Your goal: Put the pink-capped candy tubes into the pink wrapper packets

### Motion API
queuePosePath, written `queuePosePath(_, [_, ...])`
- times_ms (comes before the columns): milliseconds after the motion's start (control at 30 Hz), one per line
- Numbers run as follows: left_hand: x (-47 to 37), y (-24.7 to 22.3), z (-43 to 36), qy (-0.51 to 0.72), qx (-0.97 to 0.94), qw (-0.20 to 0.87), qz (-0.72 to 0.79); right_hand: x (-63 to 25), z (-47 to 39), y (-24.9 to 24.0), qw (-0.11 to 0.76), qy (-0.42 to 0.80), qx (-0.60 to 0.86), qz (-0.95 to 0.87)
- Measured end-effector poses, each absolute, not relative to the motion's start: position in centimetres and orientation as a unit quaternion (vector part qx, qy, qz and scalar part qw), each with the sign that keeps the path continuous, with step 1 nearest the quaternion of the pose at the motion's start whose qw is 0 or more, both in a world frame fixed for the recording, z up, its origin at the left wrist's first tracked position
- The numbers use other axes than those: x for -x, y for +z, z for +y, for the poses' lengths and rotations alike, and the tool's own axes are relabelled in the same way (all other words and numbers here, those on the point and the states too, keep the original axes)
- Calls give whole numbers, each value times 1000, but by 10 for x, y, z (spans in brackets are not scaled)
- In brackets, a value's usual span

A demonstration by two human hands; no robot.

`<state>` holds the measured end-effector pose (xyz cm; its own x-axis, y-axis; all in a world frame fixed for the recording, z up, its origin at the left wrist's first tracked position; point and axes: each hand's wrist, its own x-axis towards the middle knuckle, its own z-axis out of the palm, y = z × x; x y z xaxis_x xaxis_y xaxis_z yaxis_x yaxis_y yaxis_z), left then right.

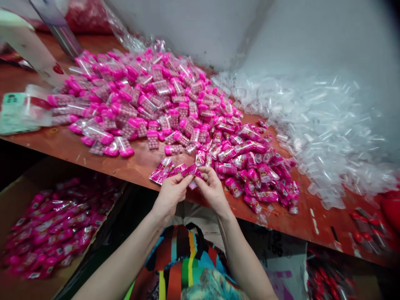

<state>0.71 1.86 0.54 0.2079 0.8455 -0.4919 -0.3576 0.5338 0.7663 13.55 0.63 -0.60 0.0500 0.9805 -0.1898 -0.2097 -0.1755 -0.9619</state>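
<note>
Near the table's front edge, my left hand (171, 192) and my right hand (213, 188) meet with thumbs and fingertips pinched. Between them is a pink printed wrapper (191, 171); whether anything is inside it I cannot tell. Flat pink wrappers (162, 170) lie just left of it on the table. Beyond my fingers spreads a heap of clear bottles (153, 139) with pink caps, full of small pink balls. To the right of my right hand is a pile of bottles in pink wrapping (246, 158).
Clear plastic containers (321, 125) are heaped along the wall at right. Below the table on the left, a cardboard box (90, 239) holds pink wrapped bottles. Red-capped tubes (368, 229) lie at the far right of the red-brown table (300, 229). A metallic cylinder (64, 35) stands back left.
</note>
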Motion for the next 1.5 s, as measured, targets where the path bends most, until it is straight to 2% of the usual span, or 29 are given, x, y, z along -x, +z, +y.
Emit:
queuePosePath(167, [-7,3,24,476,-240,690,490,-114,12,-13,532,557,506,-388])
queuePosePath(333, [7,9,29,453,-258,703,485,-104,21,-7,479,403,575,-527])
queuePosePath(433, [20,15,33,443,-252,711,485,-109,33,0,405,357,568,-622])
queuePosePath(533, [33,18,40,483,-237,679,500,-120,56,6,322,305,578,-685])
queuePosePath(667, [43,21,49,535,-199,648,504,-128,96,6,182,124,680,-699])
queuePosePath(800, [45,23,53,547,-161,659,491,-116,114,0,59,2,701,-711])
queuePosePath(1000, [52,21,52,548,-130,667,488,-110,91,-3,51,-22,648,-760])
queuePosePath(1167, [49,17,50,548,-121,674,480,-113,98,-10,87,-44,702,-705])
queuePosePath(1333, [42,17,48,528,-101,701,468,-107,120,-19,84,-60,732,-673])
queuePosePath(1500, [44,18,48,522,-45,742,419,-116,112,-6,111,-38,745,-657])
